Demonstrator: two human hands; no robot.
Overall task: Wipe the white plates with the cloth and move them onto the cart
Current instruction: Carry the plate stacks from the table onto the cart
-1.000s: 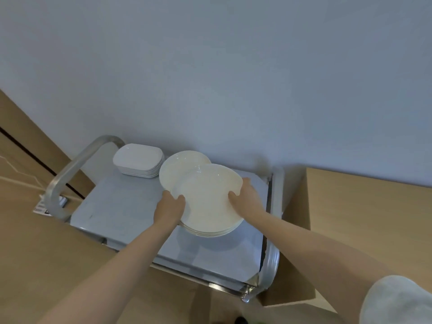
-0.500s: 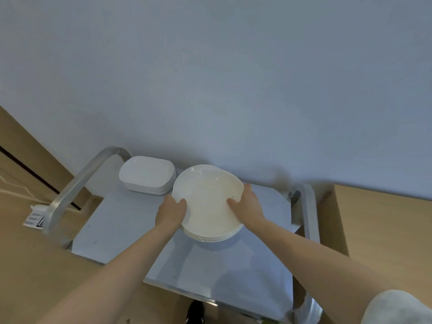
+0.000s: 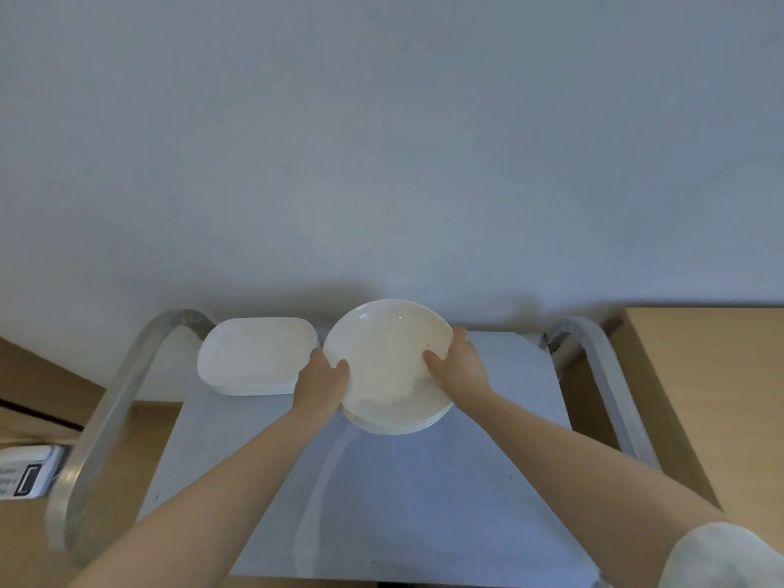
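Plate stack (image 3: 388,367) gripped at opposite rims by left hand (image 3: 321,381) and right hand (image 3: 456,367) over cart (image 3: 424,502); judged heavy, slippery, fragile.

Both my bare arms reach forward; my left hand (image 3: 321,381) and right hand (image 3: 458,367) grip opposite rims of the stack of round white plates (image 3: 388,367), thumbs on top.

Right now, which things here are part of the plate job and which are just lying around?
Part of the job:
round white plates, held in a stack by the left hand and right hand
cart
rectangular white dishes

Lying around:
labelled white device
wooden cabinet
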